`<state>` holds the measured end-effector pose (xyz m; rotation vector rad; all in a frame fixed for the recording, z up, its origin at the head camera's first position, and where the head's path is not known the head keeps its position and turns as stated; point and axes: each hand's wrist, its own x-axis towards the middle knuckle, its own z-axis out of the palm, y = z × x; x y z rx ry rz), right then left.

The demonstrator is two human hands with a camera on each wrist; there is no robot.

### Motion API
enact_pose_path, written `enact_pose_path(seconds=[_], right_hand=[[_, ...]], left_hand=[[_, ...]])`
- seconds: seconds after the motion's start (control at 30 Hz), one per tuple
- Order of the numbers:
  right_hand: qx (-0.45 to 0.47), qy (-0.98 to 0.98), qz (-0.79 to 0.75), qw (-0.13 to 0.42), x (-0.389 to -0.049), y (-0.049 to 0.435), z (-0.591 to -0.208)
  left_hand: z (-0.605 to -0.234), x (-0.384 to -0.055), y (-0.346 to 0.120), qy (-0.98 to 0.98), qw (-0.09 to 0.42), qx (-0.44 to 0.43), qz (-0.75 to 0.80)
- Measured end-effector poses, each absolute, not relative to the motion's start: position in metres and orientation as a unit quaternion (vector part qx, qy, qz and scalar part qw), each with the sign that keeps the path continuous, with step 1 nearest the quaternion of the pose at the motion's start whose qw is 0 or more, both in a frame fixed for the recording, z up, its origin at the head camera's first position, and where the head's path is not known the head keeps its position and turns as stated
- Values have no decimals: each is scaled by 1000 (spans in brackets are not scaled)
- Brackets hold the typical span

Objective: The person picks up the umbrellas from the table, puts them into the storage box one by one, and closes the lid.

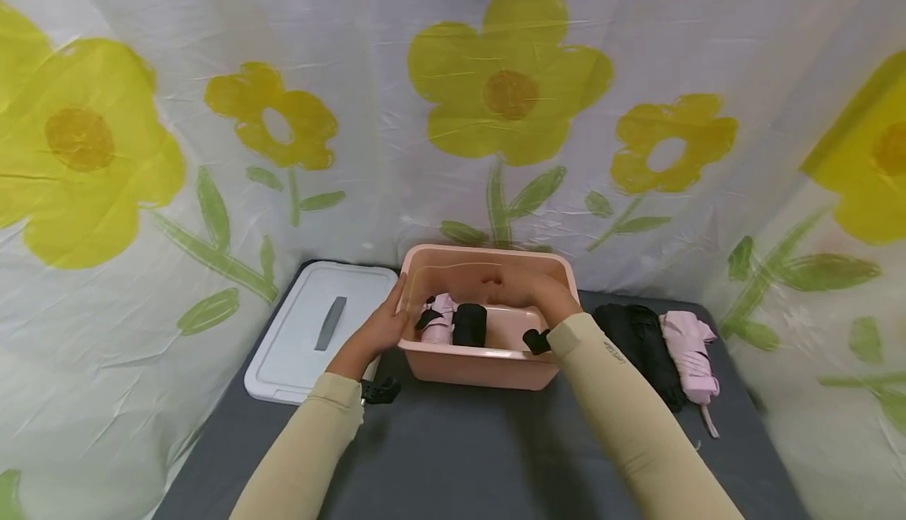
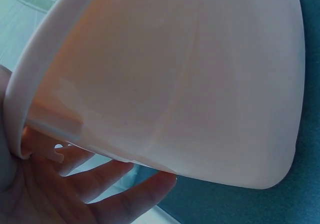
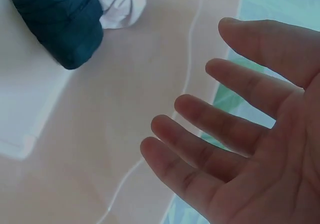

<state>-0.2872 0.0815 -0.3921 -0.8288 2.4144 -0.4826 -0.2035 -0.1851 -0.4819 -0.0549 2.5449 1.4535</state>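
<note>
A pink plastic bin point(image 1: 481, 370) stands at the back of the table. My left hand point(image 1: 378, 330) holds its left rim; in the left wrist view, the thumb side of that hand point(image 2: 55, 196) lies at the rim, with the fingers spread along the outer wall. Inside the bin, a pink folded umbrella point(image 1: 439, 330) lies to the left of a black one point(image 1: 470, 326). My right hand point(image 1: 527, 288) reaches over the bin's right side. In the right wrist view, this hand point(image 3: 250, 144) holds nothing, its fingers spread apart, with the black umbrella point(image 3: 62, 27) beyond the fingertips.
Left of the bin lies a white lid point(image 1: 300, 347) with a grey handle point(image 1: 330, 323). To its right are a black folded item point(image 1: 640, 351) and another pink folded umbrella point(image 1: 686, 355). A flowered curtain point(image 1: 382, 111) hangs behind the dark grey table point(image 1: 453, 457).
</note>
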Motion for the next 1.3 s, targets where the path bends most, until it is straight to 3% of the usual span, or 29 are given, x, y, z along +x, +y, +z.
enact_pose_path(seconds=[0.2, 0.77, 1.3], right_hand=[[-305, 893, -202, 260, -279, 94, -389], [-353, 897, -239, 118, -250, 138, -383], [-309, 916, -253, 46, -236, 172, -393]], left_hand=[[-481, -204, -185, 858, 104, -14, 503], [-481, -204, -185, 856, 111, -11, 505], [-481, -203, -184, 856, 118, -26, 502]])
